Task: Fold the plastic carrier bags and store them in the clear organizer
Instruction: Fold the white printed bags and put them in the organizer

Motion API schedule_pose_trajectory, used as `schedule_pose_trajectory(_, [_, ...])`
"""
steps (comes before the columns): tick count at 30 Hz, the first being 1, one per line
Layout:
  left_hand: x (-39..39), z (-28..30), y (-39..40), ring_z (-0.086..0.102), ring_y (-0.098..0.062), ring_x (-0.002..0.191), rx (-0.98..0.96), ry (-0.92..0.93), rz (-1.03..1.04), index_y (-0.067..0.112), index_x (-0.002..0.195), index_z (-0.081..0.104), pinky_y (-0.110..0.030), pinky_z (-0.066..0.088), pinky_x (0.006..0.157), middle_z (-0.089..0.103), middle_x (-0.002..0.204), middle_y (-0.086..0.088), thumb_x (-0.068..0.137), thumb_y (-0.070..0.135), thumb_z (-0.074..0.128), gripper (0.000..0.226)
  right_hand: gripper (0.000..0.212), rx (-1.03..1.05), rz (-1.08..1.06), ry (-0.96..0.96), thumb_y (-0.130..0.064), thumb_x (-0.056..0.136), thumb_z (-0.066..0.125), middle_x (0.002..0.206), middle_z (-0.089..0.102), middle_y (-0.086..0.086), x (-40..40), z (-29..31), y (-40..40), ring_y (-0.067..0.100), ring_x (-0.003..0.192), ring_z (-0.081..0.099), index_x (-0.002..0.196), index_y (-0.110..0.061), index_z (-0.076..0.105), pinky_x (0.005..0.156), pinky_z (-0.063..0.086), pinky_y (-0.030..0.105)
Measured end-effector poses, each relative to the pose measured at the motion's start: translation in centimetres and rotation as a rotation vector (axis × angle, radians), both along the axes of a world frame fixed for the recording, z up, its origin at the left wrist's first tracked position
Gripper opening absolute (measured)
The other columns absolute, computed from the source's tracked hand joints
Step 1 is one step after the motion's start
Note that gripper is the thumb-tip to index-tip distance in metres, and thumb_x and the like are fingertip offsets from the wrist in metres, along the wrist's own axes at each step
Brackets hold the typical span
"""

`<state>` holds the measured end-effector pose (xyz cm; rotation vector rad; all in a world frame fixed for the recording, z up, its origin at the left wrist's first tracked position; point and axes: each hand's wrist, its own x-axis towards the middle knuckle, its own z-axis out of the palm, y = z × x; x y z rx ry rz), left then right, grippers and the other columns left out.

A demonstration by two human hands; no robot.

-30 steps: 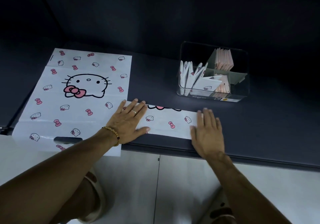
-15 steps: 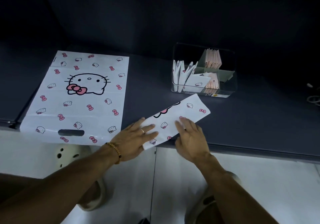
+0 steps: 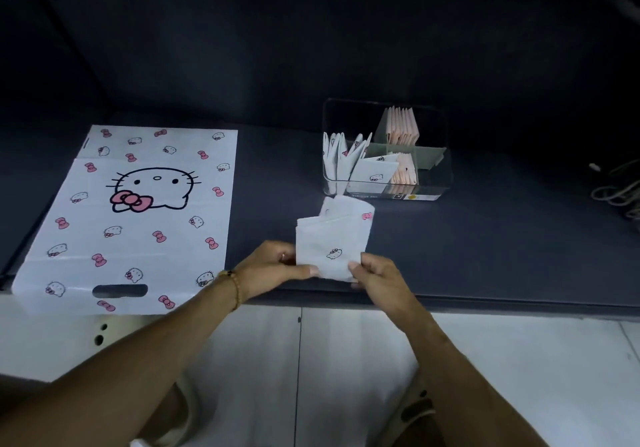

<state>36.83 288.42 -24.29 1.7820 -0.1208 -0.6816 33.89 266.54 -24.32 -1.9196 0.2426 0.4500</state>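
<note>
Folding is well under way on one carrier bag (image 3: pixel 334 239): a second ago it lay as a long flat strip pressed under both palms, half a second ago it had been turned diagonal, and it now forms a short, thick packet with one flap doubled over toward the person. The packet sits near the front edge of the dark surface (image 3: pixel 485 239), just in front of the clear organizer (image 3: pixel 388 150) and apart from it.

Grip state:
- The left hand (image 3: pixel 273 268) pinches the packet's lower left edge, thumb lying across the near corner.
- The right hand (image 3: pixel 377 273) pinches the lower right corner between thumb and fingers.

Both hands have shifted from flat pressing to a pinch hold, which indicates that the lengthwise folds are complete and the end-over-end folding has begun. Judged from the shape, at least one further fold and a tuck remain before the packet matches those already stored.

The organizer holds white printed folded bags (image 3: pixel 346 159) in its left compartment and pink ones (image 3: pixel 401 126) in its right compartments.

A second printed bag (image 3: pixel 138 218) lies fully unfolded at the left of the surface, its handle end overhanging the front edge. It has yet to be folded, so the task is not near completion.
</note>
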Motion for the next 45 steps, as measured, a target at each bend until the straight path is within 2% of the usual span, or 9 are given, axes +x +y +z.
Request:
schedule_pose_trajectory(4, [0.0,-1.3,-3.1,0.056,-0.005,0.064,0.294,-0.218,0.045,0.017,0.074,0.064,-0.014,0.041,0.056,0.065,0.073,0.009,0.090,0.029,0.062,0.020,0.020,0.127,-0.147,0.046,-0.021,0.099,0.051,0.088,0.068,-0.004,0.0,-0.7,-0.9,0.012,0.084,0.064,0.093,-0.018,0.070,0.073,0.057,0.023])
schedule_pose_trajectory(8, [0.5,-2.1,-5.2,0.047,-0.018,0.057,0.425,-0.263,0.160,0.002,0.065,0.051,-0.034,0.045,0.057,0.058,0.064,-0.012,0.091,0.033,0.060,0.041,0.030,-0.296,-0.274,-0.042,-0.027,0.092,0.059,0.064,0.057,-0.004,1.7,-1.9,-1.0,0.014,0.064,0.055,0.064,-0.018,0.053,0.066,0.050,0.030])
schedule_pose_trajectory(14, [1.4,-2.7,-5.8,0.051,-0.012,0.054,0.676,-0.295,0.225,0.019,0.055,0.044,-0.023,0.036,0.049,0.053,0.055,0.004,0.084,0.043,0.063,0.042,0.033,-0.581,-0.183,-0.024,-0.033,0.094,0.054,0.064,0.056,-0.001,3.6,-3.0,-0.3,0.020,0.067,0.055,0.065,-0.020,0.048,0.062,0.039,0.025])
schedule_pose_trajectory(20, [2.7,-3.4,-5.3,0.052,-0.016,0.095,0.887,-0.594,0.094,0.027,0.090,0.052,-0.030,0.045,0.075,0.054,0.098,0.005,0.069,0.051,0.069,0.036,0.023,-0.641,-0.171,-0.021,-0.035,0.093,0.056,0.079,0.064,0.006,4.8,-3.3,-0.3,0.026,0.080,0.061,0.081,-0.016,0.056,0.067,0.049,0.030])
schedule_pose_trajectory(24, [4.7,-4.0,-5.0,0.010,-0.034,0.142,0.888,-0.982,-0.349,0.033,0.137,0.041,-0.046,0.011,0.115,0.023,0.154,0.000,0.084,0.048,0.054,0.056,0.023,-0.781,-0.010,-0.110,-0.039,0.096,0.050,0.086,0.064,0.006,5.3,-3.4,-1.1,0.025,0.077,0.055,0.083,-0.020,0.047,0.063,0.043,0.030])
schedule_pose_trajectory(32, [3.6,-5.2,-5.4,0.018,-0.026,0.142,1.016,-0.785,-0.297,0.027,0.145,0.028,-0.038,0.024,0.112,0.028,0.153,-0.003,0.097,0.045,0.029,0.051,0.033,-0.891,-0.036,-0.598,-0.024,0.092,0.056,0.120,0.058,0.012,3.6,-3.2,-1.5,0.032,0.107,0.055,0.119,-0.006,0.058,0.082,0.048,0.042])
schedule_pose_trajectory(36, [2.4,-5.0,-5.3,0.021,-0.023,0.142,1.008,-0.757,-0.197,0.022,0.144,0.033,-0.035,0.023,0.114,0.032,0.151,-0.001,0.096,0.043,0.031,0.052,0.058,-0.941,0.169,-0.439,-0.038,0.098,0.029,0.153,0.033,0.013,-0.4,-5.3,-1.7,0.029,0.143,0.027,0.144,-0.003,0.037,0.114,0.024,0.045])
schedule_pose_trajectory(41, [1.0,-4.3,-5.7,0.021,-0.029,0.143,1.131,-0.878,-0.275,0.009,0.140,0.042,-0.051,0.013,0.117,0.040,0.147,-0.008,0.095,0.038,0.038,0.054,0.071,-1.020,0.261,-0.352,-0.050,0.096,0.007,0.161,0.006,0.009,-0.8,-6.4,-1.8,0.022,0.148,0.005,0.153,-0.007,0.011,0.119,0.005,0.043])
schedule_pose_trajectory(45, [2.4,-4.5,-8.6,0.013,-0.019,0.145,0.858,-1.043,-0.588,0.012,0.147,0.027,-0.034,0.005,0.118,0.026,0.155,-0.002,0.098,0.028,0.034,0.052,0.074,-1.033,0.312,-0.330,-0.055,0.094,-0.002,0.161,-0.005,0.007,-0.7,-6.7,-2.2,0.019,0.148,-0.006,0.153,-0.011,0.000,0.117,-0.005,0.041])
